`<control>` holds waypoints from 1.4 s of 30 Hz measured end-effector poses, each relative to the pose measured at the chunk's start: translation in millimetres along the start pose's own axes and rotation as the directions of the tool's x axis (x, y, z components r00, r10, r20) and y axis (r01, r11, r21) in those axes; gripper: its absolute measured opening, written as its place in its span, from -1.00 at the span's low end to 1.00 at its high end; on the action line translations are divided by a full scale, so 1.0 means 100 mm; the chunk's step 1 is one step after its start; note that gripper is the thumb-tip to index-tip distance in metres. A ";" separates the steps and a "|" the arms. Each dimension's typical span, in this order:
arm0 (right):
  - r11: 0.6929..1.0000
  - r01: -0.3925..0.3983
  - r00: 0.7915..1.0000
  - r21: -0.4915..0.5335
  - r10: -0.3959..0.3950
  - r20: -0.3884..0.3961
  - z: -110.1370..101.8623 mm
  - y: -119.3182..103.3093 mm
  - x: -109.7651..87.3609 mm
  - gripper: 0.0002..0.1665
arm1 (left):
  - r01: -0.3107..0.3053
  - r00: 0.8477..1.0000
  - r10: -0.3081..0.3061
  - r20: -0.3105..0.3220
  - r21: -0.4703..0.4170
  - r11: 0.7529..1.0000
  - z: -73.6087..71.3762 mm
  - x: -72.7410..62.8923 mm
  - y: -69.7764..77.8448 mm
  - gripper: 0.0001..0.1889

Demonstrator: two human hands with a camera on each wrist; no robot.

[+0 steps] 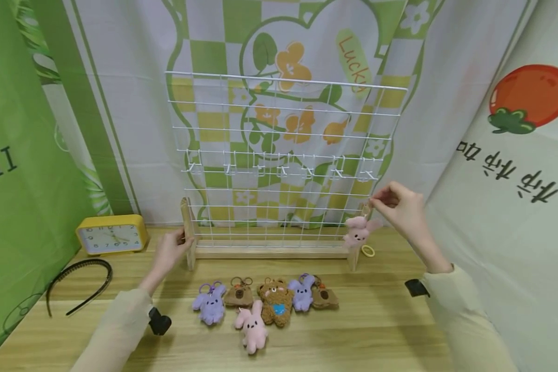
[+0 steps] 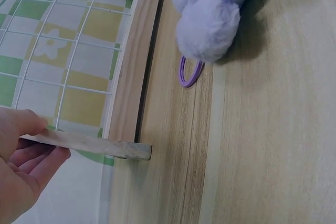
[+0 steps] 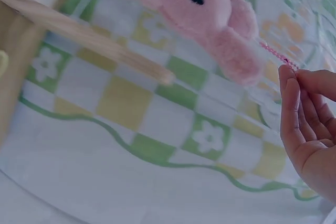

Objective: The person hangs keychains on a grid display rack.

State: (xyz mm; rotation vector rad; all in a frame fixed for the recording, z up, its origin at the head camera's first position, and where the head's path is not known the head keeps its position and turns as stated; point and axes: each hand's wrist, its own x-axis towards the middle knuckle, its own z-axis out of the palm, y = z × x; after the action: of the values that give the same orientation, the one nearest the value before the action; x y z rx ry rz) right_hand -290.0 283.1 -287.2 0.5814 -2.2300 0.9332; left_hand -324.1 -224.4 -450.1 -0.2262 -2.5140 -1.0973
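My left hand (image 1: 169,254) grips the left wooden upright (image 2: 94,142) of a white wire grid rack (image 1: 285,81), thumb on one side and fingers on the other. Near the right upright, my right hand (image 1: 403,209) pinches the pink bead chain (image 3: 278,55) of a pink bunny plush keychain (image 1: 357,231), which dangles below the fingertips. A row of several wire hooks (image 1: 283,170) runs across the grid, above the height of the right hand. In the left wrist view, a purple plush keychain (image 2: 210,27) lies on the table beside the rack's wooden base (image 2: 137,56).
On the table before the rack lie several plush keychains, among them a pink bunny (image 1: 252,329), a brown bear (image 1: 272,294) and purple bunnies. A yellow clock (image 1: 111,235) and a black headband (image 1: 106,274) are at left. A yellow ring (image 1: 368,251) lies by the right upright.
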 end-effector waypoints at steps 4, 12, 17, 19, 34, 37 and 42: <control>0.999 0.028 0.998 -0.017 -0.029 -0.053 -0.15 -0.08 0.16 -0.90 | 0.002 1.000 -0.002 -0.008 -0.012 1.000 0.00 0.00 0.01 -0.72; 0.992 -0.002 0.998 -0.129 -0.005 -0.060 -0.28 -0.11 0.37 -0.87 | 0.001 1.000 -0.001 -0.007 -0.005 1.000 0.00 0.00 0.00 -0.74; 0.984 -0.069 0.997 -0.167 0.064 -0.034 -0.26 -0.04 0.46 -0.87 | 0.002 1.000 -0.002 -0.007 -0.009 1.000 0.00 0.00 -0.01 -0.74; 0.982 -0.093 0.996 -0.166 0.091 -0.017 -0.24 0.00 0.49 -0.87 | -0.001 1.000 0.001 -0.007 -0.012 1.000 0.00 0.00 -0.01 -0.75; 0.984 -0.128 0.989 -0.120 0.136 0.054 -0.21 0.06 0.38 -0.81 | 0.000 1.000 -0.001 -0.018 -0.018 1.000 0.01 -0.02 -0.01 -0.84; 0.988 -0.109 0.993 -0.113 0.114 0.041 -0.22 0.01 0.25 -0.82 | -0.008 1.000 0.008 -0.027 -0.008 1.000 0.01 -0.02 -0.01 -0.86; 0.989 -0.070 0.992 -0.133 0.084 0.099 -0.15 -0.09 -0.06 -0.85 | 0.010 1.000 -0.010 -0.011 -0.020 1.000 0.00 -0.02 0.01 -0.83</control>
State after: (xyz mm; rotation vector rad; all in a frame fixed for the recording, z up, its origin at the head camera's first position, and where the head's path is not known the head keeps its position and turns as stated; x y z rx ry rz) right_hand -274.3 289.4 -278.8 0.4977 -2.4008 0.8056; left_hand -322.1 -223.7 -450.0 -0.2124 -2.4978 -1.1244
